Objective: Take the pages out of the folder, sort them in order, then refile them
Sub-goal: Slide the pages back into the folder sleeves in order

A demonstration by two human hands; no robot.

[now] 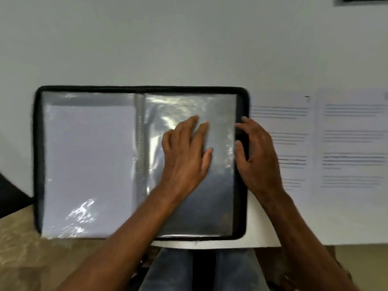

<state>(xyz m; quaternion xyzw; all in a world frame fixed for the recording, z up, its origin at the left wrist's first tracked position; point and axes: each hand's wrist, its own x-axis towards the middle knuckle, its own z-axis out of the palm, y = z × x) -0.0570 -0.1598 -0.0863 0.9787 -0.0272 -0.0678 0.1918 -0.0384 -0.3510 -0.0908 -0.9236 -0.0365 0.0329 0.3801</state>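
Head view:
- Your folder (140,162) lies open on the white bench (189,49), black zip border all round, filling the centre and the 9 o'clock side of the view.
- Its left sleeve (88,162) holds a blank-looking white sheet; the right sleeve (218,198) shows dark and shiny, with glare at 12 o'clock.
- Your left hand (186,158) rests flat on the right sleeve, fingers straight and spread toward 12 o'clock, gripping nothing.
- Your right hand (256,156) sits at the folder's 3 o'clock edge, fingers curled at the sleeve's outer edge and the black border; whether it actually pinches the plastic cannot be told through the blur.
- Two loose pages lie on the bench at 3 o'clock of the folder: the nearer page (294,143), partly under your right wrist, and the farther page (354,143) just beside it.
- Both carry printed lines of text, too blurred to read; no brand or label is legible.
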